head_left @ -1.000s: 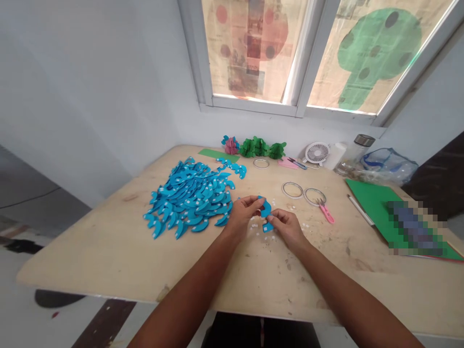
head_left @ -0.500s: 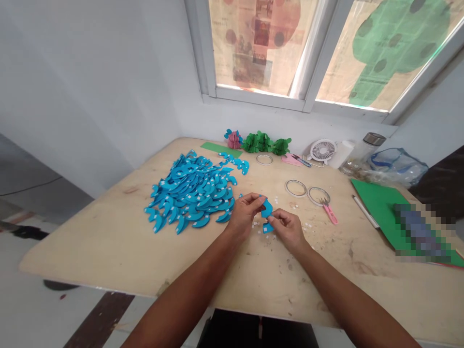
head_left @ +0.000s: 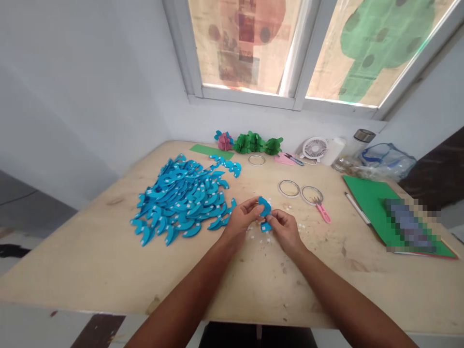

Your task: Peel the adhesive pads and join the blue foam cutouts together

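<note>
Both my hands meet over the middle of the wooden table (head_left: pixel 108 261). My left hand (head_left: pixel 241 220) pinches the upper end of a curved blue paper cutout (head_left: pixel 265 208). My right hand (head_left: pixel 284 229) pinches its lower end, where a small white sticker shows. Just left of my hands lies a big heap of blue paper cutouts (head_left: pixel 181 198), each with white stickers. Tiny white paper bits (head_left: pixel 264 238) are scattered under my hands.
Two tape rings (head_left: pixel 289 188) and pink scissors (head_left: pixel 322 210) lie right of my hands, a third ring (head_left: pixel 256 160) farther back. Green paper sheets (head_left: pixel 377 203) sit at the right edge. Green and pink paper decorations (head_left: pixel 253 143), a small white fan (head_left: pixel 314 147), a jar (head_left: pixel 357 147) and a plastic bag line the wall.
My hands have drawn slightly closer together on the blue cutout, and the view has shifted a little to the right. The cutout stays pinched in both hands.
</note>
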